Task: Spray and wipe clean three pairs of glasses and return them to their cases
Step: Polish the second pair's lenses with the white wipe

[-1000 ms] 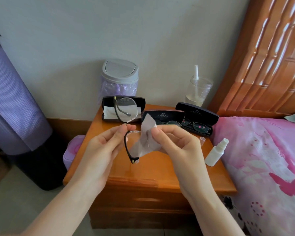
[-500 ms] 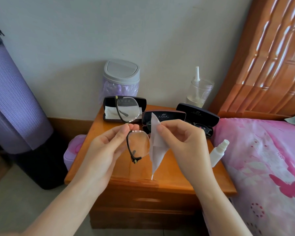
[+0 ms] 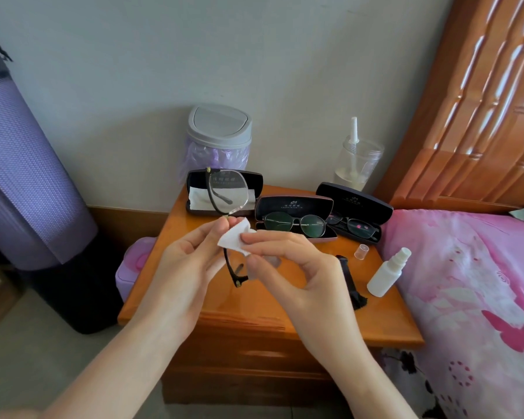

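Observation:
My left hand (image 3: 185, 267) pinches black half-rim glasses (image 3: 224, 195) at the bridge, holding them on end above the nightstand. My right hand (image 3: 288, 261) pinches a white wiping cloth (image 3: 233, 237) around the lower lens, which is mostly hidden. The upper lens stands in front of an open black case (image 3: 251, 179) with a white cloth inside. Two more open cases lie behind my hands: the middle case (image 3: 294, 204) holds round dark glasses (image 3: 294, 225), the right case (image 3: 354, 201) holds black glasses (image 3: 357, 226). A white spray bottle (image 3: 387, 273) lies uncapped at the right.
The wooden nightstand (image 3: 285, 316) carries a small clear cap (image 3: 361, 252), a black strip (image 3: 350, 282), a grey-lidded mini bin (image 3: 218, 131) and a clear jar (image 3: 357, 164). A pink bed (image 3: 472, 282) is at the right, a purple rolled mat (image 3: 22, 176) at the left.
My right hand has brought the hanging cloth back onto the lower lens and folded it around it. Both cases behind my hands are now uncovered.

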A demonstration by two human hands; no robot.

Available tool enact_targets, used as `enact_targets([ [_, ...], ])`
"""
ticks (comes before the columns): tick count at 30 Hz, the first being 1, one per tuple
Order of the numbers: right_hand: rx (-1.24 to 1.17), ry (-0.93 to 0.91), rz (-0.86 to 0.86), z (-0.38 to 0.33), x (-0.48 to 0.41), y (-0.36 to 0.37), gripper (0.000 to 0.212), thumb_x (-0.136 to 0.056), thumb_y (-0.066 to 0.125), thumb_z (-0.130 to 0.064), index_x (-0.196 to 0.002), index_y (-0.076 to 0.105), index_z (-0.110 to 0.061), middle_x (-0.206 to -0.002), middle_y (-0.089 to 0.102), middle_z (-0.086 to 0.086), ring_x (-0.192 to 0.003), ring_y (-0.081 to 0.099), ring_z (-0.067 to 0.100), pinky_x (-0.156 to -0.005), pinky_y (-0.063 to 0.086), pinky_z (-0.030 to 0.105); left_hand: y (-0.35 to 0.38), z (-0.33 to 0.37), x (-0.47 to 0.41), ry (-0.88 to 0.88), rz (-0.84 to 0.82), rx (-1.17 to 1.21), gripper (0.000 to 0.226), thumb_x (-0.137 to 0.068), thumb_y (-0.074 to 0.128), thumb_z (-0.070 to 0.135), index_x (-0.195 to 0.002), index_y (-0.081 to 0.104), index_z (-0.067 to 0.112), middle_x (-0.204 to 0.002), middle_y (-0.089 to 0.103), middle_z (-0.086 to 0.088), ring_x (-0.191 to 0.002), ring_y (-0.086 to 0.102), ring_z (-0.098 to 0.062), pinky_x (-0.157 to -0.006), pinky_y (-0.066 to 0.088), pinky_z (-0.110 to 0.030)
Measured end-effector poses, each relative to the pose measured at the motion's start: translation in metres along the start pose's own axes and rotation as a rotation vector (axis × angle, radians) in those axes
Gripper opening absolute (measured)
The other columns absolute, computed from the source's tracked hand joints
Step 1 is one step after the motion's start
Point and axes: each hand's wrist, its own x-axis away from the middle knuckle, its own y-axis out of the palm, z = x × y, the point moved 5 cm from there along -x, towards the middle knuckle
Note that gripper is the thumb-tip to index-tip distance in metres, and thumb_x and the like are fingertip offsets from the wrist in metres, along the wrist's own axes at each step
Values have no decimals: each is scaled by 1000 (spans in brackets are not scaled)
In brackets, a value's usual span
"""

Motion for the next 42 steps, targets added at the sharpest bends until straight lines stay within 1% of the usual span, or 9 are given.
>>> enact_targets([
  [4, -119, 34, 44, 2, 2, -2, 31, -88, 55, -37, -101, 74, -15, -105, 71, -10, -107, 61, 10, -84, 48, 16, -2, -1, -1, -6, -1, -5, 30, -77, 57, 34, -97, 71, 15, -87, 75, 3, -83, 70, -6, -70, 57, -17],
  [10, -337, 208, 176, 15, -6, -2, 20, -76, 73, -18, -95, 71, -12, -92, 72, 4, -86, 68, 14, -69, 55, 24, 3, -2, 1, 19, -13, -58, 31, -76, 57, 33, -97, 72, 16, -85, 74, 5, -78, 68, -2, -69, 55, -15],
  [13, -364, 309, 147, 21, -6, 4, 34, -68, 76, -25, -99, 67, -14, -92, 72, 3, -84, 69, 15, -72, 58, 28, 3, 0, 3, 30, 10, -78, 26, -75, 57, 33, -91, 72, 19, -78, 74, 6, -70, 68, -1, -60, 55, -14],
  [15, -358, 403, 79, 24, -7, 7, 40, -67, 75, -31, -104, 66, -16, -93, 72, 0, -83, 68, 9, -72, 56, 21, 2, 1, 3, 28, 28, -105, 25, -74, 57, 36, -87, 74, 23, -78, 75, 5, -68, 68, -4, -55, 54, -19],
  [18, -322, 482, -118, 25, -7, 12, 31, -77, 71, -31, -103, 70, -13, -88, 73, -3, -77, 66, 2, -66, 50, 12, 1, 3, 4, 37, 45, -156, 21, -71, 56, 39, -74, 76, 31, -71, 73, 7, -60, 68, -6, -50, 54, -25],
  [26, -342, 523, -208, 24, -9, 13, 27, -75, 77, -24, -98, 72, -10, -92, 73, 8, -79, 66, 14, -68, 51, 20, 7, 4, 10, 77, 59, -219, 24, -66, 57, 43, -82, 71, 30, -69, 71, 17, -61, 66, 2, -50, 55, -18],
  [31, -416, 508, -82, 24, -8, 13, 36, -67, 74, -33, -94, 73, -10, -87, 73, 4, -80, 66, 12, -67, 51, 18, 10, 4, 13, 85, 47, -187, 14, -65, 59, 34, -75, 67, 28, -60, 69, 16, -55, 65, 1, -49, 53, -15],
  [37, -589, 548, 9, 28, -3, 22, 40, -73, 70, -41, -97, 74, -10, -98, 71, 11, -93, 64, 20, -79, 49, 30, 11, 6, 12, 138, 33, -247, 24, -65, 59, 42, -83, 69, 30, -70, 71, 15, -68, 67, 2, -54, 54, -14],
  [42, -529, 553, -17, 25, 4, 26, 41, -71, 68, -41, -98, 73, -11, -91, 72, 4, -82, 65, 9, -68, 51, 15, 3, -1, 10, 111, 78, -201, 19, -73, 58, 37, -85, 69, 28, -74, 72, 10, -74, 69, -10, -56, 54, -20],
])
